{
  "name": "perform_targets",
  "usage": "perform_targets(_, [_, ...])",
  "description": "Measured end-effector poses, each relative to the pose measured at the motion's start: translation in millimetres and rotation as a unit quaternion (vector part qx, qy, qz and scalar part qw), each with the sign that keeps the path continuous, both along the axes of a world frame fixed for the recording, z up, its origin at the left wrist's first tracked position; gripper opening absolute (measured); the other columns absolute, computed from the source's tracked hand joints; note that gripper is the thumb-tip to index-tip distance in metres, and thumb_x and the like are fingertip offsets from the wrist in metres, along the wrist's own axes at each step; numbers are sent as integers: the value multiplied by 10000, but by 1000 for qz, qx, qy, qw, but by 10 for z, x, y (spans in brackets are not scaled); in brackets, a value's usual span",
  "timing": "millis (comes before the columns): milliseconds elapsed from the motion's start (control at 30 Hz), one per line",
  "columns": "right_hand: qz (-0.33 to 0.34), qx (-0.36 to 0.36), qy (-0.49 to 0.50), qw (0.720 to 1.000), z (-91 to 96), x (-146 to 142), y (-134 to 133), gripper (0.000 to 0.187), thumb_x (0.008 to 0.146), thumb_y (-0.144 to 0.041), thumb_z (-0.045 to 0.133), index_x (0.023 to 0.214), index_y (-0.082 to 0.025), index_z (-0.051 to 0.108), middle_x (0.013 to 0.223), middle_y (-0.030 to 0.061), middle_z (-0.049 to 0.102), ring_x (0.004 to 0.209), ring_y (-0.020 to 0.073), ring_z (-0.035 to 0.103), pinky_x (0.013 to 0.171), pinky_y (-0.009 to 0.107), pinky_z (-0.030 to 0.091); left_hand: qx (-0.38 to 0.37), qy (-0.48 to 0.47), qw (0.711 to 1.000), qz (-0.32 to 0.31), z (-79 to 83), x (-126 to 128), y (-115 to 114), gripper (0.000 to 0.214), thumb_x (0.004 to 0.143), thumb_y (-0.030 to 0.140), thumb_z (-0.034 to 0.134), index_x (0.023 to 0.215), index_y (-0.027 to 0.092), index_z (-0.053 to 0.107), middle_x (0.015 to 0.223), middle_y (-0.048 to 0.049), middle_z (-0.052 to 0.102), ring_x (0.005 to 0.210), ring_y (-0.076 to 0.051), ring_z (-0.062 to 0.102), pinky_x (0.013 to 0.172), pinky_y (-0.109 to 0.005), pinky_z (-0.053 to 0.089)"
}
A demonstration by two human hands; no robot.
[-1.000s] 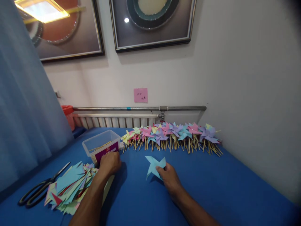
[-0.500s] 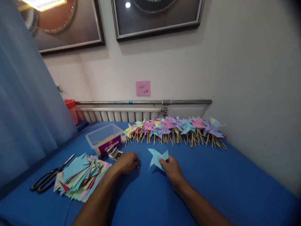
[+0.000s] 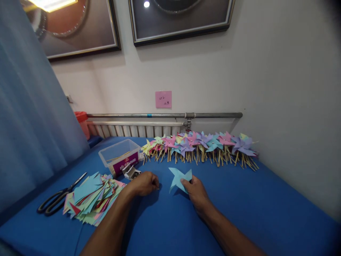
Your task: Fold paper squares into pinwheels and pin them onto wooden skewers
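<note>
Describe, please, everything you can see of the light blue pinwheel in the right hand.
The light blue pinwheel looks like folded paper, with pointed blades spreading from a plain middle. The right hand grips its right side, thumb on the camera-facing side, partly covering it. It is over the blue surface, nearer the camera than the row of pinwheels; whether its lowest tip touches down is unclear. No stick shows on it.

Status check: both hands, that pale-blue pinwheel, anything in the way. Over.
Left hand pinching tiny glinting item, unidentifiable. Right hand gripping pale-blue paper pinwheel. Scissors left of paper stack, out of the way.
</note>
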State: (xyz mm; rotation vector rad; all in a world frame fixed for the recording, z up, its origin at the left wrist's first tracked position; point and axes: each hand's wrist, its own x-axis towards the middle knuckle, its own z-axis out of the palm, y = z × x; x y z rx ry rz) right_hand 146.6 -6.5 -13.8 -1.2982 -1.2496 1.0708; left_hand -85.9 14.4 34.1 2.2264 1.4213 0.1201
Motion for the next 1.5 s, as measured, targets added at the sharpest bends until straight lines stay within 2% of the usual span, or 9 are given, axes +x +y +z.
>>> perform_targets(233, [9, -2, 1, 1000, 33, -12, -22, 395, 725, -451, 607, 931, -130, 709, 782, 63, 739, 681, 216, 635, 620, 292, 483, 44, 52, 998, -2, -55, 63, -1, 287, 718, 196, 604, 934, 252, 784, 923, -10, 779, 847, -194, 678, 716, -247, 448])
perform_targets(433, [9, -7, -1, 1000, 41, -16, -18, 376, 724, -445, 602, 921, -143, 705, 812, 71, 749, 705, 230, 653, 631, 299, 493, 89, 89, 992, 14, -67, 125, -15, 190, 763, 287, 618, 877, 249, 765, 917, -44, 763, 899, -228, 671, 733, -274, 436])
perform_targets(533, [7, -5, -3, 1000, 44, -14, -14, 377, 718, -453, 594, 909, -145, 698, 827, 75, 750, 710, 230, 649, 635, 302, 495, 106, 85, 991, 13, -32, 107, -26, 205, 775, 238, 592, 904, 235, 752, 930, -52, 755, 893, -224, 667, 719, -272, 427])
perform_targets(700, [5, 0, -3, 1000, 67, -14, -23, 384, 707, -451, 601, 915, -145, 700, 817, 70, 745, 708, 232, 646, 648, 310, 498, 89, 89, 992, 4, 11, 51, -30, 229, 776, 179, 581, 900, 246, 761, 937, -34, 757, 896, -208, 665, 740, -264, 428])
perform_targets(1000, [8, -6, 12, 1000, 19, -12, -8, 364, 718, -443, 606, 902, -143, 700, 766, 59, 729, 663, 215, 625, 611, 299, 484, 94, 83, 992, -3, -31, 38, -11, 251, 769, 190, 581, 923, 251, 770, 951, -38, 766, 905, -219, 667, 745, -274, 436])
perform_targets(1200, [-3, -3, 1, 1000, -32, 5, 18, 382, 712, -460, 622, 899, -139, 713, 735, 55, 726, 684, 227, 640, 610, 295, 485, 95, 135, 986, 14, -30, 69, 5, 237, 770, 192, 566, 894, 232, 764, 956, -72, 754, 952, -246, 664, 781, -295, 452])
perform_targets(1500, [-1, 0, 3, 1000, 66, -19, -48, 342, 716, -441, 609, 887, -157, 697, 763, 52, 718, 678, 214, 621, 619, 291, 482, 128, 160, 979, 8, -70, 77, 14, 236, 798, 203, 547, 934, 203, 740, 1034, -118, 734, 1005, -284, 662, 839, -352, 477])
